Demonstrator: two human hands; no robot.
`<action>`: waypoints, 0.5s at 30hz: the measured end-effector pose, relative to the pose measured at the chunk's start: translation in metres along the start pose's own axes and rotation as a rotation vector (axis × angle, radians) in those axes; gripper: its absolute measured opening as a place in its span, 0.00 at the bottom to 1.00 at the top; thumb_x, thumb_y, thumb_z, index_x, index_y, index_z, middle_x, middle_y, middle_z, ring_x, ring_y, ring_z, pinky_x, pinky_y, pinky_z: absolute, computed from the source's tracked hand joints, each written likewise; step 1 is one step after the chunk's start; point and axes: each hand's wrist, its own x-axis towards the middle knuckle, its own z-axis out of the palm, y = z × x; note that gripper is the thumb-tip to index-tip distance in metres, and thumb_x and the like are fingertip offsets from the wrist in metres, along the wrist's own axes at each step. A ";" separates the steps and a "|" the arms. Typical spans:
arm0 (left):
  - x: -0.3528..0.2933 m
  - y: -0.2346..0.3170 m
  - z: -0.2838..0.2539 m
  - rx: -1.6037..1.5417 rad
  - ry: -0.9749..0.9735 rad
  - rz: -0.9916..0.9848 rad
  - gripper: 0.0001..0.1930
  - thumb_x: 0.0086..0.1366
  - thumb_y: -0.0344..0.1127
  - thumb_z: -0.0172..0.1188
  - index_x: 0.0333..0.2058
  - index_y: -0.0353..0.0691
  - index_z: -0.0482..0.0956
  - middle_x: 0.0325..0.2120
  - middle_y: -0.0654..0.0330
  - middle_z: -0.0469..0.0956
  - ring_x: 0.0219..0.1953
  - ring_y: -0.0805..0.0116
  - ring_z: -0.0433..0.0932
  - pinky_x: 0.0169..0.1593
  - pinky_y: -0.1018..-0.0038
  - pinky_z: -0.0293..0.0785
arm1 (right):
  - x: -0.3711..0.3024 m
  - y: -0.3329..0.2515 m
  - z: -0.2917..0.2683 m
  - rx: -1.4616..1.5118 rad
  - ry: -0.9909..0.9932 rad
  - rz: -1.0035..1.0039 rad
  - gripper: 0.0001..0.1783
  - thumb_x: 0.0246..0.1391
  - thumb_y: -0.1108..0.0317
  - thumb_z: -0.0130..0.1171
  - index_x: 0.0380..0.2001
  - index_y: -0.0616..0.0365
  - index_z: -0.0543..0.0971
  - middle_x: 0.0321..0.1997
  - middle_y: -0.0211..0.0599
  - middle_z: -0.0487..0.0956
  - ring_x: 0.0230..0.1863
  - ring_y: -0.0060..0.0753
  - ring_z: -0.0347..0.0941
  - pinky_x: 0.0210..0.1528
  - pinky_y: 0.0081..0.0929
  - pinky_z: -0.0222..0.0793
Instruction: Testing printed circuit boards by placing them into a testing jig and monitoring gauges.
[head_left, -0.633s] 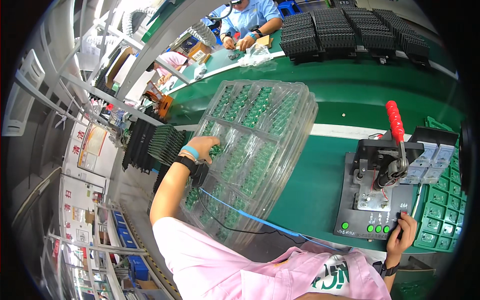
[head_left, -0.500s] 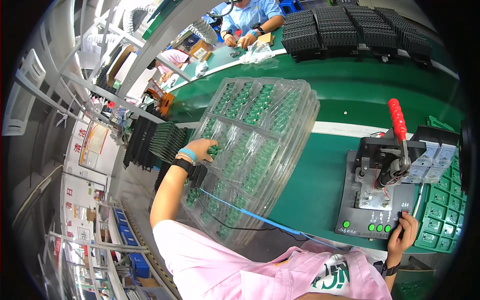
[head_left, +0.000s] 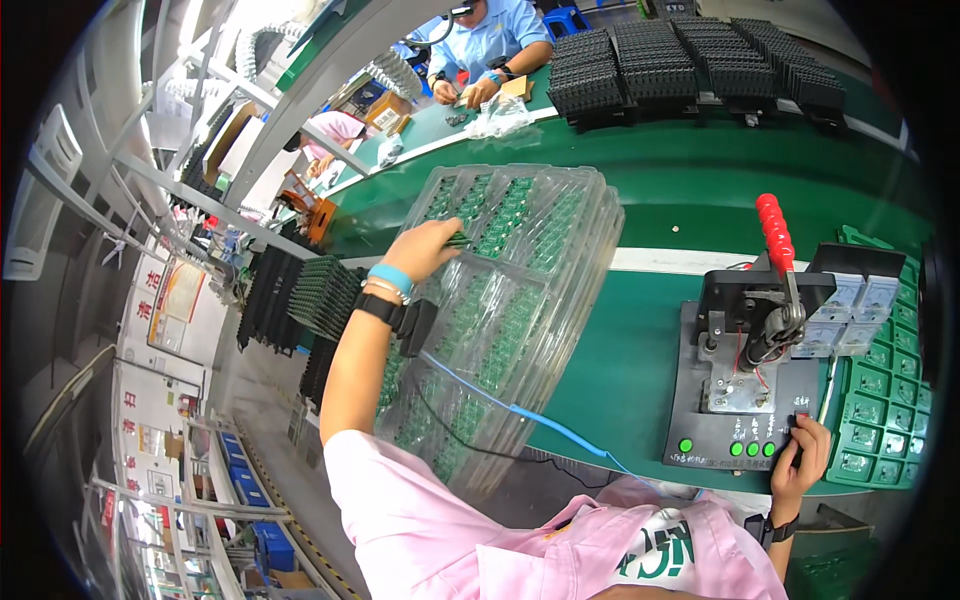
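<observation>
My left hand is closed in a pinch on a small green circuit board, over the upper left part of a clear plastic tray. Rows of similar green boards lie in the tray's compartments, and more clear trays are stacked beneath it. A blue coiled cord runs from the band at my left wrist. At the lower right corner of a black test fixture, my right hand rests with bent fingers apart, one fingertip touching its top near the edge. The fixture has a red-handled toggle clamp and several green buttons.
Green compartment trays stand right of the fixture, with clear-lidded pieces beside the clamp. Black racks line the far bench. Racks of boards stand left of the tray. Across the bench, a person in blue handles small parts.
My left hand has moved up and away from me across the tray, carrying the circuit board to the upper compartments. My right hand stays at the fixture's corner. The view has shifted slightly.
</observation>
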 end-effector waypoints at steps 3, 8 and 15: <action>0.034 0.018 0.002 0.204 -0.129 0.103 0.17 0.55 0.34 0.66 0.42 0.42 0.74 0.33 0.52 0.79 0.41 0.49 0.78 0.44 0.58 0.73 | 0.001 -0.001 0.000 -0.007 0.004 0.001 0.09 0.46 0.84 0.50 0.33 0.67 0.74 0.41 0.50 0.78 0.40 0.52 0.73 0.46 0.39 0.69; 0.058 0.025 0.008 0.283 -0.257 0.176 0.17 0.50 0.35 0.69 0.39 0.45 0.77 0.31 0.57 0.81 0.40 0.53 0.80 0.43 0.59 0.74 | 0.003 -0.004 0.001 0.004 0.024 0.005 0.08 0.44 0.84 0.50 0.31 0.67 0.74 0.40 0.50 0.77 0.39 0.51 0.73 0.45 0.39 0.69; 0.059 0.015 0.009 0.170 -0.261 0.069 0.18 0.48 0.36 0.71 0.39 0.45 0.78 0.33 0.56 0.82 0.40 0.51 0.79 0.43 0.58 0.74 | 0.005 -0.005 0.001 -0.030 0.036 0.006 0.09 0.41 0.83 0.51 0.30 0.66 0.73 0.39 0.48 0.78 0.38 0.51 0.73 0.42 0.38 0.69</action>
